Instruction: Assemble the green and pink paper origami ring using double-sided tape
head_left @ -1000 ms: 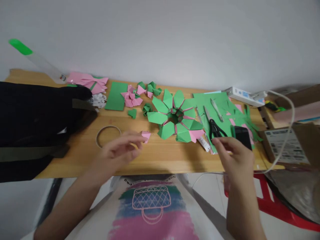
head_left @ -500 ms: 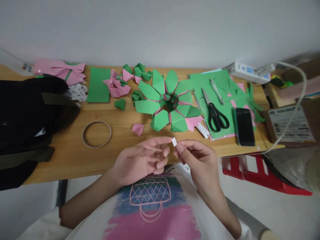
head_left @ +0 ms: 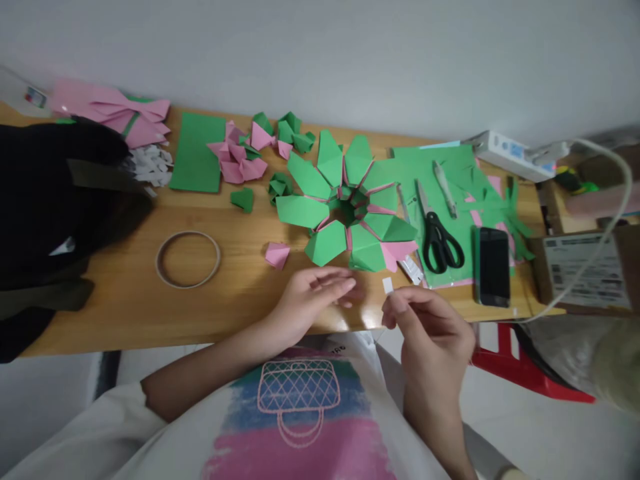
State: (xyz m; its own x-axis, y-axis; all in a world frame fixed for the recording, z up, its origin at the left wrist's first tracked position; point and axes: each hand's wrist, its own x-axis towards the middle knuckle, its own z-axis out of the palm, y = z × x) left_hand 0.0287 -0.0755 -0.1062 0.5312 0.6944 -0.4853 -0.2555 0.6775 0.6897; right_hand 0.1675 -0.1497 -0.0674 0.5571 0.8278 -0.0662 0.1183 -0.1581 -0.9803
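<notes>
Between the thumb and index finger of my right hand (head_left: 433,337) is a small white piece of paper (head_left: 388,285), pinched at its lower end. My left hand (head_left: 313,297) hovers in front of the folded flower, its fingers loosely bent and apart, with nothing visible in them. The paper flower (head_left: 327,243) has green petals with pink edges around a dark hollow middle, and one pink petal (head_left: 399,251) at its lower right. A small folded pink piece (head_left: 277,255) lies left of my left hand. Several loose green folded pieces (head_left: 242,199) sit left of the flower.
A tape ring (head_left: 188,285) lies at left, near a black bag (head_left: 50,213) and white scraps (head_left: 150,165). On the right are scissors (head_left: 440,243), a cutter knife (head_left: 445,189), a phone (head_left: 493,267), a power strip (head_left: 510,155) and a box (head_left: 583,270). A red stool (head_left: 530,373) stands below.
My right hand has moved right with the white piece, away from my left index finger. My left hand has turned and its fingers have drawn in. The camera view has tilted slightly.
</notes>
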